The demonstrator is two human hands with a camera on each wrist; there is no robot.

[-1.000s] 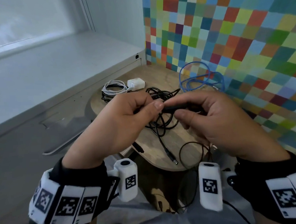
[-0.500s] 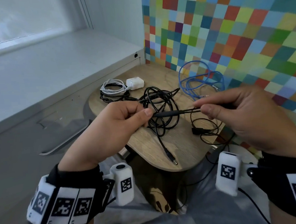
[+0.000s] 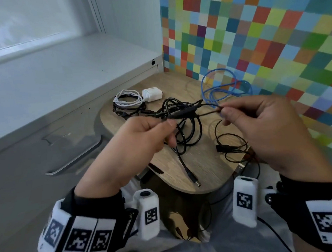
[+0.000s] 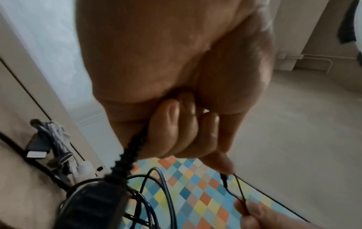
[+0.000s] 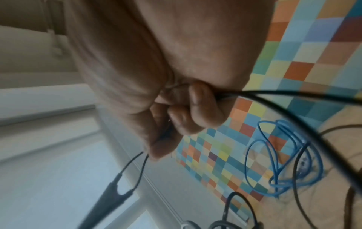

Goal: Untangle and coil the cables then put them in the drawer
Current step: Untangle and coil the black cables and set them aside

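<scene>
I pinch the black cable (image 3: 182, 114) taut between left hand (image 3: 135, 145) and right hand (image 3: 263, 130) | both grips clamp it, likely to trace tangles above the surface (image 3: 204, 174)

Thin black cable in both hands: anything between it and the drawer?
Both the left hand and right hand pinch the thin black cable, so the grasp is unobstructed. Its slack still trails into the black cable pile on the wooden table. The grey drawer to the left looks closed.
</scene>
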